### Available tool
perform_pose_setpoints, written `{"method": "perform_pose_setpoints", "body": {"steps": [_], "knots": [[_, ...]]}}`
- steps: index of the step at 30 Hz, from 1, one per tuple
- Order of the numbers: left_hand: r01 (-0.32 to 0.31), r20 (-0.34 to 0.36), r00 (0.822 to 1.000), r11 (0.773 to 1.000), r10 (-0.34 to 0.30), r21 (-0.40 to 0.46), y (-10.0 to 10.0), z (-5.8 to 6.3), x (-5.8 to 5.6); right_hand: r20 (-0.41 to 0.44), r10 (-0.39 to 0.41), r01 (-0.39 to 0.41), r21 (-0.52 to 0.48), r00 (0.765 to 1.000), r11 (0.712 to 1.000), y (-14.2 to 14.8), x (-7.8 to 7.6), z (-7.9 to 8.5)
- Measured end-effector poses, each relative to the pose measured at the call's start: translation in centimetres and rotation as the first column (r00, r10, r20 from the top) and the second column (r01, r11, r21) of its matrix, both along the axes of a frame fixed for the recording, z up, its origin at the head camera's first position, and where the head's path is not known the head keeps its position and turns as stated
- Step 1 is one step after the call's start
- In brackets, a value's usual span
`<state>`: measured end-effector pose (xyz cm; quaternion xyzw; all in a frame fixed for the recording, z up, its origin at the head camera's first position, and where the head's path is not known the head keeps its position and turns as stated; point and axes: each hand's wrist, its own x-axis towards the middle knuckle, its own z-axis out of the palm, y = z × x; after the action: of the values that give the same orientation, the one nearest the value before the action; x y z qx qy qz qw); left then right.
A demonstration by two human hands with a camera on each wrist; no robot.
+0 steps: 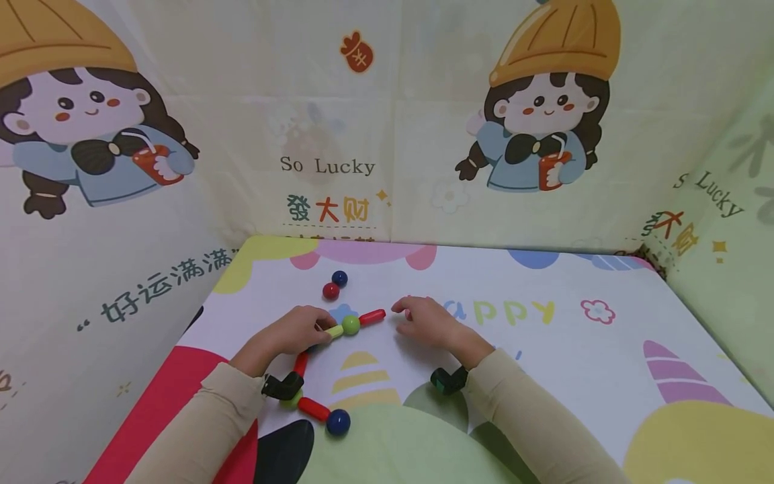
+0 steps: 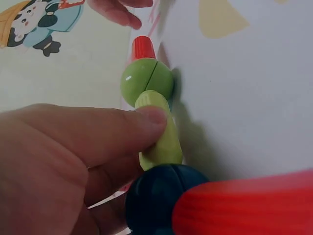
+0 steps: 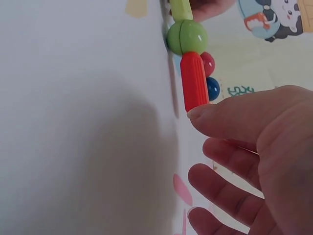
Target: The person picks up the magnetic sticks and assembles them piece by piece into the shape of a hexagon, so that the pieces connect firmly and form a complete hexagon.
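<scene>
Magnetic rod-and-ball chain, green ball (image 1: 351, 325) taken as landmark. Head view: chain lies on the printed mat (image 1: 544, 349), running from a blue ball (image 1: 338, 422) near the person, up through red rods, to the green ball and a red rod (image 1: 372, 316) pointing away to its right. Left hand (image 1: 299, 331) sits just left of the green ball, fingers curled onto the yellow-green rod (image 1: 334, 331). Right hand (image 1: 426, 320) rests just beyond the red rod's free end, fingers relaxed, holding nothing. Two loose balls, red (image 1: 330, 291) and blue (image 1: 340, 278), lie behind the green ball, apart from it. Mat's far edge meets the cartoon backdrop (image 1: 338, 134); wide bare mat to the right of the green ball gives room.

Left wrist view: thumb (image 2: 122, 129) presses the yellow-green rod (image 2: 160, 132) right below the green ball (image 2: 146, 82); a dark blue ball (image 2: 161, 200) sits at the rod's other end. Judgement: keep that pinch low and steady so the joint doesn't pivot.

Right wrist view: thumb tip (image 3: 205, 115) touches or nearly touches the red rod's (image 3: 194, 81) end; contact unclear. Judgement: approach along the rod's axis, not sideways, or the magnetic joint may swing toward the loose balls.
</scene>
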<state>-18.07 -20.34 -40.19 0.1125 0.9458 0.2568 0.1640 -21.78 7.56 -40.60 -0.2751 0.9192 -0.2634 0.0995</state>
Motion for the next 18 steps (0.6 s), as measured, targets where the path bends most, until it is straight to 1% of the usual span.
{"method": "perform_pose_setpoints", "body": {"steps": [4,8,14,18], "knots": [[-0.009,0.021,1.0,1.0,0.009,0.008,0.0,0.0,-0.1,0.006,0.014,-0.014,0.007,1.0,1.0,-0.8,-0.3,-0.1],[-0.014,0.036,0.999,1.0,0.014,0.016,-0.1,0.1,-0.2,0.045,0.026,-0.026,-0.007,0.999,1.0,-1.3,-0.2,0.0],[-0.015,0.06,0.998,1.0,0.013,0.024,-0.3,0.1,-0.2,0.095,0.031,-0.03,-0.012,0.995,0.999,-1.3,-0.2,-0.2],[-0.022,0.069,0.997,0.999,0.02,0.024,-0.4,0.1,-0.1,0.113,0.039,-0.036,-0.028,0.993,0.999,-1.4,-0.1,-0.2]]}}
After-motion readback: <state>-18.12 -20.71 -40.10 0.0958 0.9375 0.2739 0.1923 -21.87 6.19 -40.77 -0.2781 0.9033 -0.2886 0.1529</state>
